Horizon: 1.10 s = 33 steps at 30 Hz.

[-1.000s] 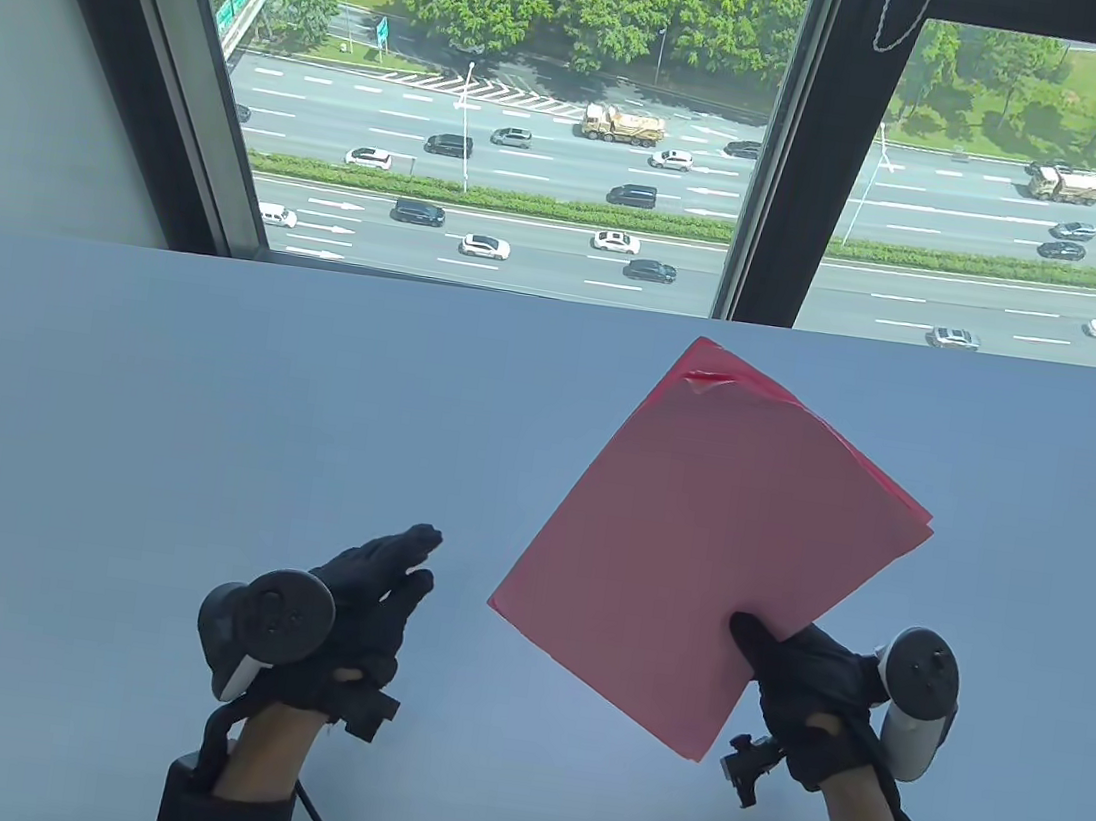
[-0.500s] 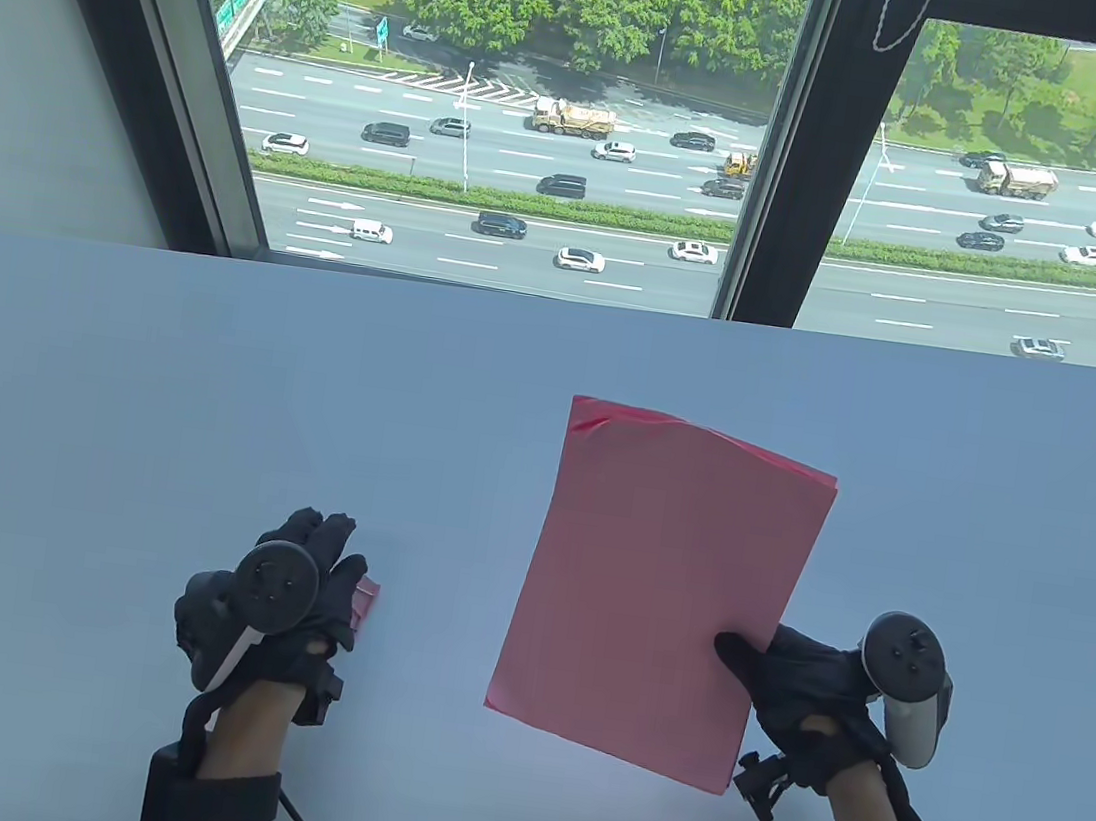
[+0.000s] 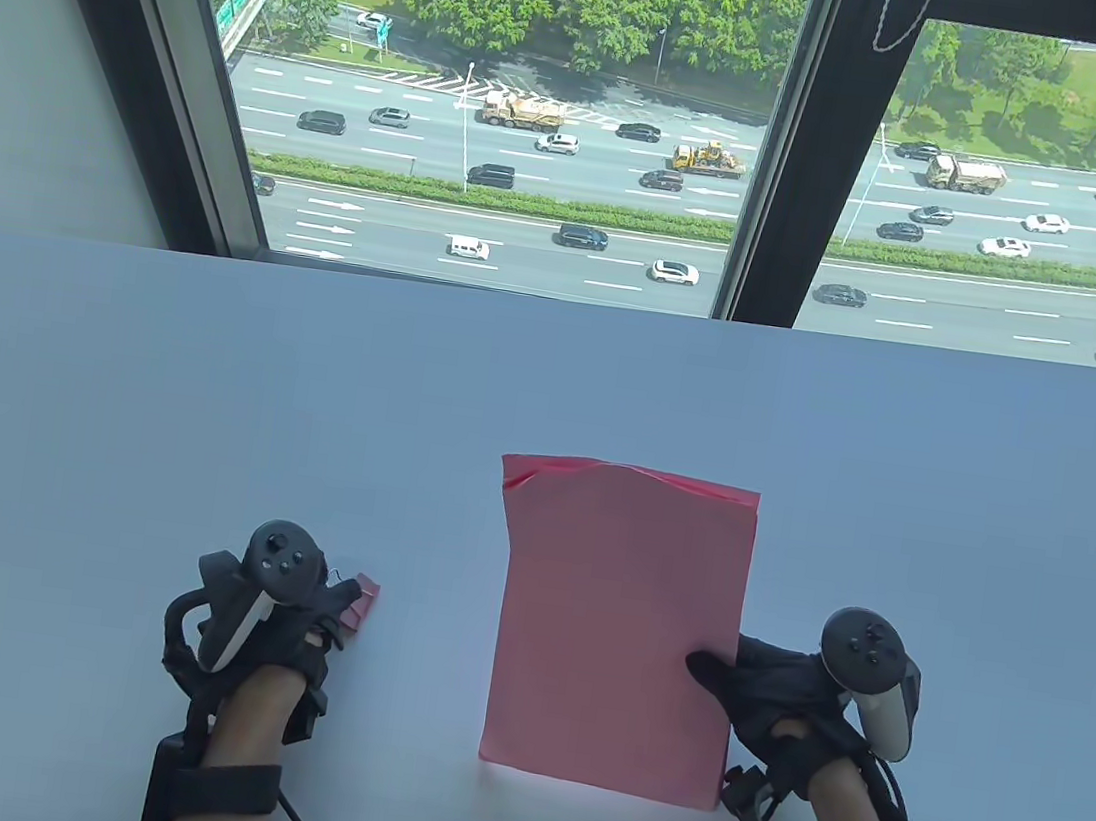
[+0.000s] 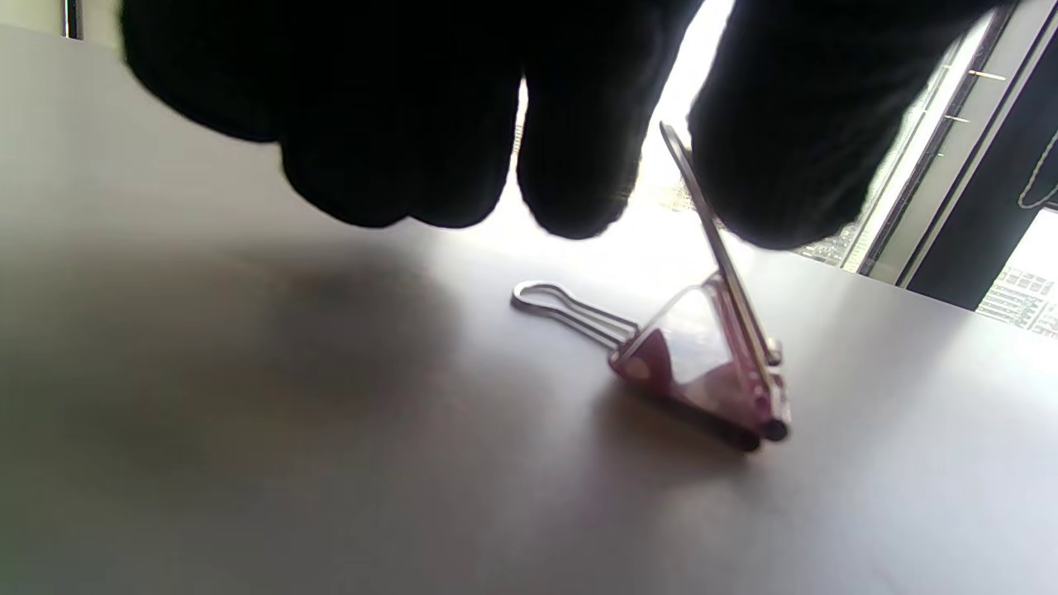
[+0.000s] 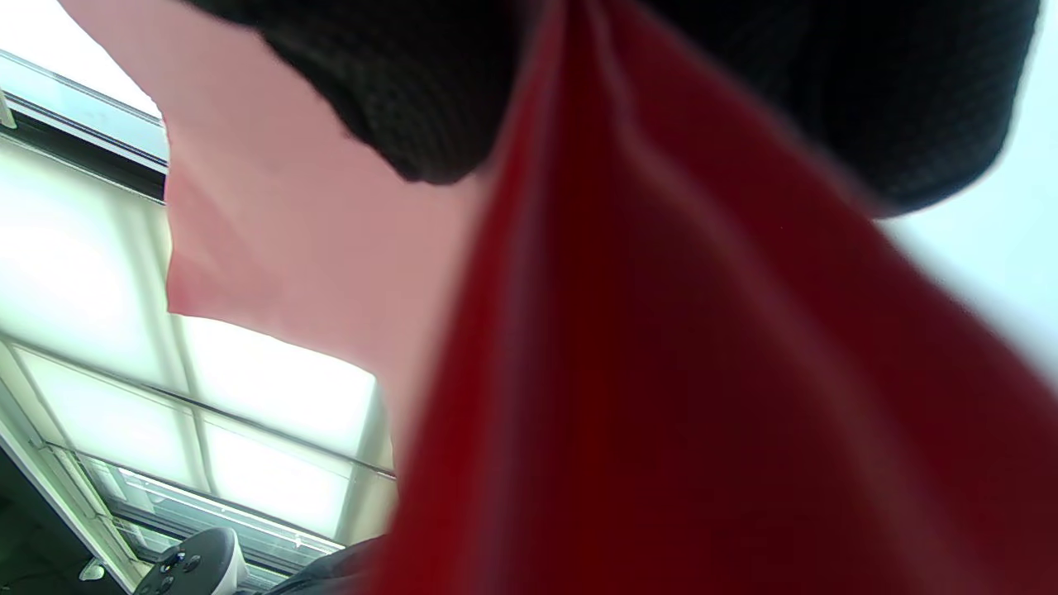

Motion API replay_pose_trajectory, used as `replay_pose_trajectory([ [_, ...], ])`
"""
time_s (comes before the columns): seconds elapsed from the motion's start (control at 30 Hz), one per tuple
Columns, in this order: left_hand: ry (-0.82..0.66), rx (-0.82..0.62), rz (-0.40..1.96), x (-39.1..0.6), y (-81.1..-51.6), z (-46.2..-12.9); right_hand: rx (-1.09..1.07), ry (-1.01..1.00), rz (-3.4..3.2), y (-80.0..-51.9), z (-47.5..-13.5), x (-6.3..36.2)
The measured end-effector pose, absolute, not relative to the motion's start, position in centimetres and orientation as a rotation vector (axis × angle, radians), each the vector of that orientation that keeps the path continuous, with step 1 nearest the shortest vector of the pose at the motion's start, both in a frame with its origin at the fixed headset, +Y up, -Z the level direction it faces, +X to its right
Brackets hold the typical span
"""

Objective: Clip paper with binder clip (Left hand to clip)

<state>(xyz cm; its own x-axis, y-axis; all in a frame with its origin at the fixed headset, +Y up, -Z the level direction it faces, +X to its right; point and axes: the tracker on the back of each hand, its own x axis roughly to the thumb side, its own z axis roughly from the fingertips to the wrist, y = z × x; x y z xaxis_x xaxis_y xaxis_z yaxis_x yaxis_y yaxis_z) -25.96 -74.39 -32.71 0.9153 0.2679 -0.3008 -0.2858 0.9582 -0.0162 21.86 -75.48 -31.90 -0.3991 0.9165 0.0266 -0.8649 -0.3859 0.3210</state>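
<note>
Matt pink paper (image 3: 615, 631); glossy binder clip (image 4: 711, 364), wire handles.

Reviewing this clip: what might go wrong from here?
1. The binder clip lies on the table with one wire handle up; the left hand fingertips only hover by it, so it may skid.
2. The right hand holds the pink paper stack by one edge; sheets, already uneven on top, may fan out.
</note>
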Motion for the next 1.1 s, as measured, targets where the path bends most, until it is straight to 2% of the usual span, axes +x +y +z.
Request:
replay_pose_trajectory([
  [0.17,0.29,-0.079,0.345,-25.6,-74.7,-33.0,0.238,0.318,1.969,-75.6,-31.9,21.8],
  [0.37,0.295,-0.159,0.628,-25.7,-75.5,-32.8,0.228,0.3,1.943,-75.5,-32.0,22.2],
  [0.47,0.239,-0.25,0.772,-25.8,-76.2,-32.9,0.225,0.296,1.938,-75.4,-32.1,22.3],
  [0.6,0.213,-0.225,0.964,-25.8,-76.5,-32.8,0.223,0.284,1.929,-75.3,-32.1,22.5],
  [0.67,0.156,-0.236,1.033,-25.5,-76.5,-32.8,0.22,0.279,1.924,-75.3,-32.1,22.7],
  [0.9,-0.015,-0.129,1.333,-24.1,-76.3,-33.0,0.235,0.268,1.873,-75.0,-32.2,23.1],
  [1.03,-0.085,-0.152,1.396,-23.6,-76.4,-33.2,0.273,0.29,1.821,-74.9,-32.3,23.3],
  [1.1,-0.111,-0.207,1.452,-23.3,-76.9,-33.3,0.286,0.312,1.781,-74.9,-32.3,23.3],
])
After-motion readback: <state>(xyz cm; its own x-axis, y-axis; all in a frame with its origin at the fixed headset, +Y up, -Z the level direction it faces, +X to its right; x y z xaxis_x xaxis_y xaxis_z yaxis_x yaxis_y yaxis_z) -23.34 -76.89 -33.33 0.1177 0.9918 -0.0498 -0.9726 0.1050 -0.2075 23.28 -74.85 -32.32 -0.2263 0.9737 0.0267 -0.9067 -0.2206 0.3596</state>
